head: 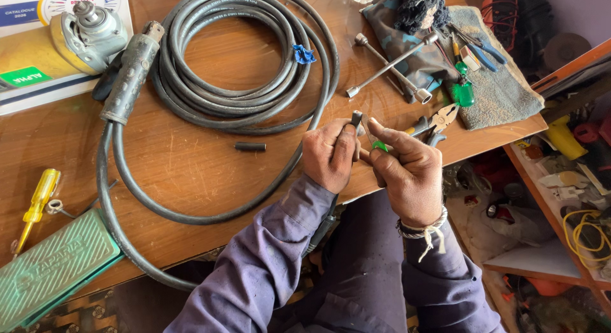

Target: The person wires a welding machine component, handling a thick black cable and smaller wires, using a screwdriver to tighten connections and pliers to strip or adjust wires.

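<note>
Two hands meet above the tabletop's (191, 167) near edge. The left hand (330, 156) is wrapped around the black cable end (356, 118), which sticks up past its fingers. The right hand (407, 171) pinches a small green-handled tool (379, 145) against that end. The coiled black cable (242, 66) lies on the wood behind, with a cut black sleeve piece (250, 146) beside it. A closed green metal tool case (51, 266) sits at the left corner; its contents are hidden.
</note>
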